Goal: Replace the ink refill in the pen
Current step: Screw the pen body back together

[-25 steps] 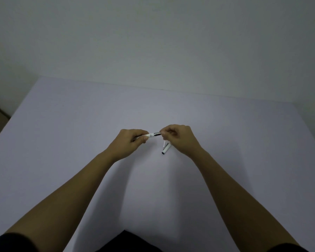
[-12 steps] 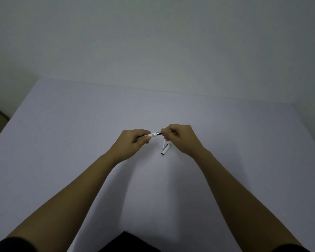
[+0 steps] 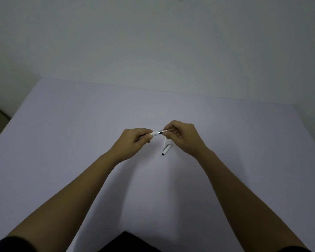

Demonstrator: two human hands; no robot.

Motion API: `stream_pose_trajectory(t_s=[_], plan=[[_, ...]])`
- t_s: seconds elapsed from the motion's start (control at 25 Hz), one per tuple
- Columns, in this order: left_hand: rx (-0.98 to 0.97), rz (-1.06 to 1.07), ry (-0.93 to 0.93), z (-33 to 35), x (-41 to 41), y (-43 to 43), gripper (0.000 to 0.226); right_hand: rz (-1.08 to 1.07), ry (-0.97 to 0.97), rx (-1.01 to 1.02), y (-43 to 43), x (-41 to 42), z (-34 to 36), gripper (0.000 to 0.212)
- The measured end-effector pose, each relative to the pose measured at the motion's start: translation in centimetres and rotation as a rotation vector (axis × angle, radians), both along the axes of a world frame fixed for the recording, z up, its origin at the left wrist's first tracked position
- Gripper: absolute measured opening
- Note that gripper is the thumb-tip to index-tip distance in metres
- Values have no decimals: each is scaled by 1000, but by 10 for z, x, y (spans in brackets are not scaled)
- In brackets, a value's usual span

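1. One pen (image 3: 155, 133) is held above the counter (image 3: 62, 142), its long axis running left to right and rising slightly toward the right
2. The left hand (image 3: 135, 140) clenches its white body; the right hand (image 3: 182, 136) pinches the thin refill (image 3: 168, 130) at its dark end
3. One cap (image 3: 166, 149) and one thin white stick (image 3: 164, 142) lie on the counter under the right hand
4. Since half a second ago, little has changed

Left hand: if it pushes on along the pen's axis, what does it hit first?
Probably the right hand. The left hand points the pen right at those fingers, already at its tip; depth unclear.
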State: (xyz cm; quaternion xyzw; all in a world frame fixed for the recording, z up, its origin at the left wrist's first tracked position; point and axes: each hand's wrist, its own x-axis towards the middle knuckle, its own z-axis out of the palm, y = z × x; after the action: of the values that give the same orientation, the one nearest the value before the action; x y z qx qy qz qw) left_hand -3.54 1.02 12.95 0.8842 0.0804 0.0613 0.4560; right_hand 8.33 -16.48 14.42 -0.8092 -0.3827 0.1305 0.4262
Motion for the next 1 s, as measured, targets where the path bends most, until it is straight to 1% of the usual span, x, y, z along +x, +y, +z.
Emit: stream_pose_trajectory(t_s=[0.08, 0.16, 0.2, 0.28, 0.36, 0.44, 0.52, 0.6, 0.68, 0.8, 0.84, 0.92, 1.0], plan=[[29, -19, 2, -1, -2, 0, 22, -12, -32, -26, -1, -1, 0, 14], [32, -21, -1, -1, -4, -1, 22, 12, -58, -20, -2, -3, 2, 12], [28, -18, 0, -1, -5, -1, 22, 21, -69, -11, -3, -2, 3, 14], [24, -21, 11, -1, -6, 0, 23, 32, -70, -23, -3, 0, 4, 9], [18, -24, 17, -1, -6, -1, 23, 14, -61, -68, -2, 2, 7, 13], [10, -17, 12, 0, -5, -2, 24, 28, -75, -80, -1, 1, 10, 13], [5, -18, 8, 0, -4, -1, 25, 70, -134, -62, -1, -1, 13, 18], [4, -33, 9, 1, -5, 0, 26, 84, -198, -74, -1, 0, 14, 12], [1, -40, 6, 1, -5, 0, 27, 69, -245, -112, 1, 0, 14, 18], [12, -41, -7, 2, -4, 0, 25, 81, -220, -72, -1, -2, 16, 17], [16, -39, -8, 2, -4, -1, 24, 104, -220, -52, -2, -2, 17, 21], [14, -39, -8, 3, -4, -1, 25, 133, -284, -77, -2, -1, 17, 16], [13, -44, -7, 4, -4, -3, 25, 106, -304, -114, -1, 1, 17, 19]])
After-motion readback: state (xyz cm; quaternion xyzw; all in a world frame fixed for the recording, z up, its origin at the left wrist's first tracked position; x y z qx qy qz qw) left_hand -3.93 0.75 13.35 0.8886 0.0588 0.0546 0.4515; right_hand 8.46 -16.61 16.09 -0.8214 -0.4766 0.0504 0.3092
